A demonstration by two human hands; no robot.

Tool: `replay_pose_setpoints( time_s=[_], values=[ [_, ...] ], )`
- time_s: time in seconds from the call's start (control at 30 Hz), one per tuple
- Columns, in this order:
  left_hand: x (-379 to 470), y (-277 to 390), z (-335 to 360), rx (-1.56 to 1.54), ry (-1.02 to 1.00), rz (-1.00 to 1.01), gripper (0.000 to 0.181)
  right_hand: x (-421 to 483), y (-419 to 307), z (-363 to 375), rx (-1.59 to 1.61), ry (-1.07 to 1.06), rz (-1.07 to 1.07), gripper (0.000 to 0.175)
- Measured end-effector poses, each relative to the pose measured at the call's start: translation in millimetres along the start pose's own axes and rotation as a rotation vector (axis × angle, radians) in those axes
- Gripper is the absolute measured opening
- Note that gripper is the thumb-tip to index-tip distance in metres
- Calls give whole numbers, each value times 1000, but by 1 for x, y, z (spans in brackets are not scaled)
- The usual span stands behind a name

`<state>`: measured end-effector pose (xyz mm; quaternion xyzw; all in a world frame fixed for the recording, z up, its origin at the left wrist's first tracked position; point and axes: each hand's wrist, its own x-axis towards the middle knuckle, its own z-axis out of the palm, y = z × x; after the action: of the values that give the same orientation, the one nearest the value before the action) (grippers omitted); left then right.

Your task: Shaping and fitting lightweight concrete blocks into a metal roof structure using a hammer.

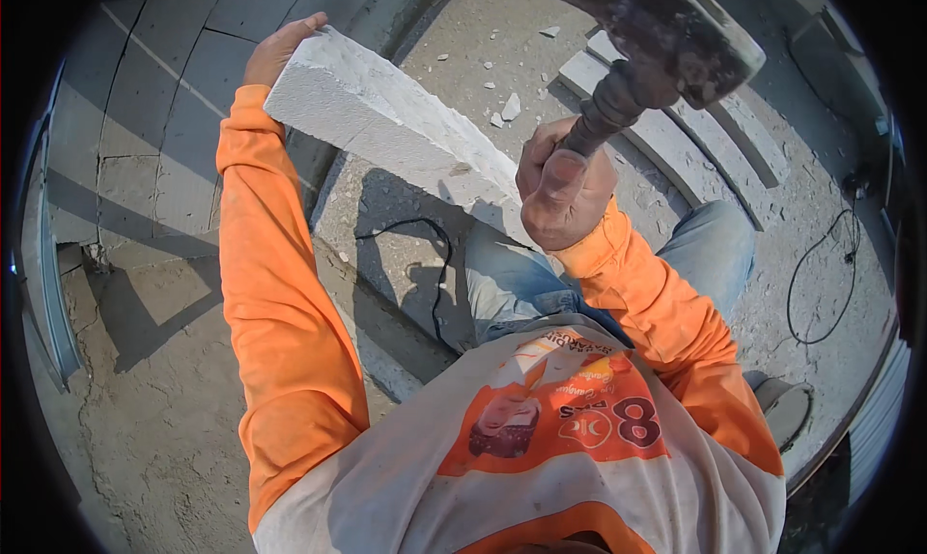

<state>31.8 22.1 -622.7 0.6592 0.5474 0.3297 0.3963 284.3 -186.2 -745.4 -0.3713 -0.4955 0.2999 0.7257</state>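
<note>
My left hand [281, 50] grips the far left end of a long white stone block [384, 145]. The block's upper long side is rough and broken; the side towards me is flat and finely pitted. Its near right end reaches over my jeans and passes partly behind my right hand [568, 188]. That hand is closed around the wrapped handle of a heavy hammer [673, 47]. The hammer's dark, worn head is raised above the ground at the upper right, apart from the block, with its top cut off by the picture's edge.
Several pale cut stone strips [677, 145] lie on the rough ground at the right. Stone chips [511, 107] are scattered beyond the block. A black cable [443, 257] runs beside my leg; another cable [793, 300] loops at right. A bucket [786, 413] stands near my right elbow. Paving slabs [156, 119] cover the left.
</note>
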Motion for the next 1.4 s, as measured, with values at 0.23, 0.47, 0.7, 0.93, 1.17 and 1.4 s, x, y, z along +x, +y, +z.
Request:
replay_pose_setpoints(
  time_s=[0.23,0.47,0.7,0.93,1.17,1.4],
  values=[
    [-21,-1,-2,-67,51,-89,30,31,-24,1,-164,-375,449,49],
    [-5,10,0,-158,8,-113,31,-11,12,11,-315,-193,183,50],
    [-27,7,-3,-38,15,-82,32,59,-46,27,-226,-312,262,49],
    [-14,19,12,166,-8,84,37,-3,34,20,-556,-354,272,47],
    [-30,5,-16,172,42,-33,43,71,-48,3,155,-190,655,49],
    [-8,-3,-10,122,-1,1,43,1,39,31,-432,-464,407,54]
  ],
)
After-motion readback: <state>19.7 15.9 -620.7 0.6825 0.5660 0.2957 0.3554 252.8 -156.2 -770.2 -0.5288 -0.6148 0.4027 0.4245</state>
